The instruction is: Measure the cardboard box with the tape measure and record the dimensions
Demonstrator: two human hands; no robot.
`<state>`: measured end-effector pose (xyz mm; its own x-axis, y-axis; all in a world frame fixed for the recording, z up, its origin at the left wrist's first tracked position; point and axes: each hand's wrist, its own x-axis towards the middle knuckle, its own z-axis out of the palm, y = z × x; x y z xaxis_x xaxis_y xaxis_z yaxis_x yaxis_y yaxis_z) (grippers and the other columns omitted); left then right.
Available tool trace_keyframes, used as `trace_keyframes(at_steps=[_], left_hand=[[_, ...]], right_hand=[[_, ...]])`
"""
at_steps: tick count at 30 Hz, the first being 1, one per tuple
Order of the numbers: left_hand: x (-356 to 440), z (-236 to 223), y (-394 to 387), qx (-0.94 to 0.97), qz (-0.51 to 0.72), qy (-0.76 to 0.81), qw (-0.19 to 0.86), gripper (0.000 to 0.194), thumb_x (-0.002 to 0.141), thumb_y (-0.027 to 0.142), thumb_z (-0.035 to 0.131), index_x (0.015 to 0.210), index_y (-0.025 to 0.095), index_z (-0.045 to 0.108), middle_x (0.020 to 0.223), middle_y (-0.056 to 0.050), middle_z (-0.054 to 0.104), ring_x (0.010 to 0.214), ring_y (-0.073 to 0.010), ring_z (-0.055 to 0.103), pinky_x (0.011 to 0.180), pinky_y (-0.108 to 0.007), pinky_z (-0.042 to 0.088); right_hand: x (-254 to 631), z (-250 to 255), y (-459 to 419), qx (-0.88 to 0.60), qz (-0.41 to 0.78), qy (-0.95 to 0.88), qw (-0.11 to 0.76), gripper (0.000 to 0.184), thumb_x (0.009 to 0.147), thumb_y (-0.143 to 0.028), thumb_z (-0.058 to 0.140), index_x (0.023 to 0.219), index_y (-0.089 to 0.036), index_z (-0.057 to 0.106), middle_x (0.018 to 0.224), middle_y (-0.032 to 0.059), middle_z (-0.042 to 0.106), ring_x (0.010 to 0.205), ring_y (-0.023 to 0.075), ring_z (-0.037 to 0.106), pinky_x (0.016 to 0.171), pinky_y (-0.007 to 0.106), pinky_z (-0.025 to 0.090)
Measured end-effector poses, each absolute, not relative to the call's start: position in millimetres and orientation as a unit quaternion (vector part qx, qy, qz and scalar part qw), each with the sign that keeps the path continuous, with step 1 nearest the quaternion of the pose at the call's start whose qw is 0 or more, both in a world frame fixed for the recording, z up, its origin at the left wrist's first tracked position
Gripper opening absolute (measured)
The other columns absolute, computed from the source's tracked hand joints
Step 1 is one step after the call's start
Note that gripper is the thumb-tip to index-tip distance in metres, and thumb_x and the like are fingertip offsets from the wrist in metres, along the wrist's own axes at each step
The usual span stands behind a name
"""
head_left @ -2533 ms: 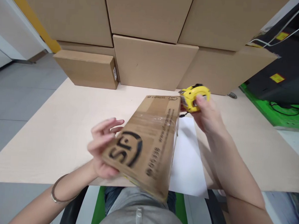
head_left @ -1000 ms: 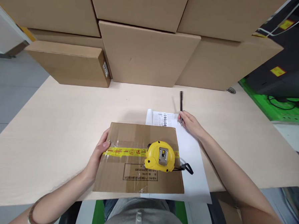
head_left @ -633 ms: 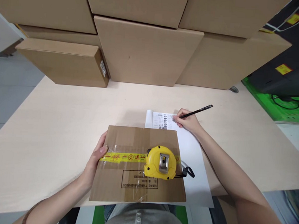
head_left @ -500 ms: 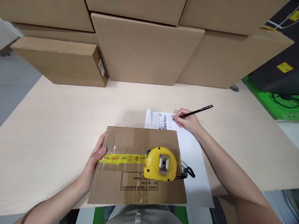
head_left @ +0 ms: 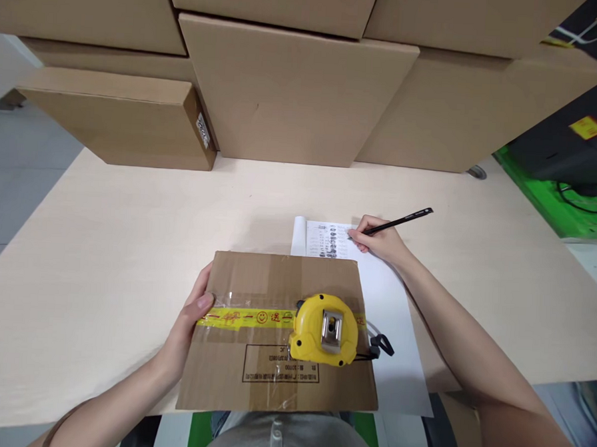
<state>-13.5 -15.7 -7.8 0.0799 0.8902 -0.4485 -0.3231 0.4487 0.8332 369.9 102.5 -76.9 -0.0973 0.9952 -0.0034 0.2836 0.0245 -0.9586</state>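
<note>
Left hand [head_left: 187, 321] holds a box [head_left: 256, 274], right hand [head_left: 381, 242] a pen [head_left: 403, 220]

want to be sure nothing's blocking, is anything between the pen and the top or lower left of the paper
Nothing visible between the pen and the paper's top. The box, with the tape measure on it, hides the lower left.

Bright, whitish, fairly even light fills the room, its source out of sight. The pale surface [head_left: 143, 229] carries faint, soft-edged shadows beyond the taped box [head_left: 256, 271] and beside the right forearm [head_left: 453, 318]. Small glints dot the clear tape. The box print looks readable, but writing on the paper [head_left: 397, 335] is smudgy. Towards the edges, the cartons [head_left: 295, 96] look stretched, and cloth at lower right [head_left: 576, 415] is blurred.
</note>
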Motion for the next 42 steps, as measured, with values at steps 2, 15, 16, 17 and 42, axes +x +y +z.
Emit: trace_keyframes(at_steps=[2,15,16,17,42], left_hand=[[-13.9,-8.1,-16.1,0.277,0.443,0.509,0.684,0.072,0.079,0.052,0.073,0.146,0.031,0.058,0.146,-0.005,0.065,0.123,-0.0399,0.065,0.093,-0.046,0.060],[-17.3,-14.7,-18.5,0.276,0.450,0.496,0.689,0.064,0.085,0.049,0.071,0.146,0.034,0.060,0.142,-0.004,0.068,0.120,-0.0368,0.068,0.097,-0.044,0.059],[-17.2,-14.8,-18.4,0.277,0.452,0.497,0.687,0.064,0.085,0.049,0.070,0.146,0.034,0.060,0.142,-0.004,0.068,0.121,-0.0368,0.068,0.098,-0.044,0.059],[-17.1,-14.8,-18.3,0.278,0.453,0.499,0.685,0.064,0.085,0.049,0.070,0.146,0.033,0.060,0.142,-0.004,0.068,0.122,-0.0370,0.068,0.098,-0.044,0.059],[-18.0,-13.1,-16.3,0.297,0.440,0.495,0.688,0.066,0.086,0.051,0.068,0.148,0.032,0.057,0.148,-0.003,0.063,0.133,-0.0380,0.060,0.101,-0.043,0.057]], right_hand=[[370.8,-77.6,102.3,-0.539,0.443,-0.594,0.400,0.042,0.079,-0.042,0.086,0.063,-0.024,0.051,0.049,-0.0037,0.057,0.043,0.0106,0.050,0.045,0.027,0.040],[371.8,-80.8,103.6,-0.545,0.443,-0.582,0.410,0.044,0.077,-0.044,0.087,0.062,-0.024,0.051,0.050,-0.0028,0.058,0.042,0.0104,0.050,0.044,0.028,0.041],[371.7,-80.7,103.7,-0.547,0.442,-0.581,0.410,0.044,0.077,-0.044,0.087,0.062,-0.024,0.051,0.050,-0.0029,0.058,0.041,0.0105,0.049,0.043,0.027,0.040],[371.5,-80.4,103.7,-0.549,0.441,-0.580,0.410,0.045,0.076,-0.044,0.087,0.061,-0.024,0.051,0.049,-0.0031,0.057,0.041,0.0104,0.049,0.043,0.027,0.040],[371.7,-79.6,104.1,-0.567,0.426,-0.574,0.409,0.038,0.071,-0.027,0.085,0.060,-0.023,0.049,0.044,-0.0054,0.053,0.037,0.0082,0.046,0.040,0.023,0.035]])
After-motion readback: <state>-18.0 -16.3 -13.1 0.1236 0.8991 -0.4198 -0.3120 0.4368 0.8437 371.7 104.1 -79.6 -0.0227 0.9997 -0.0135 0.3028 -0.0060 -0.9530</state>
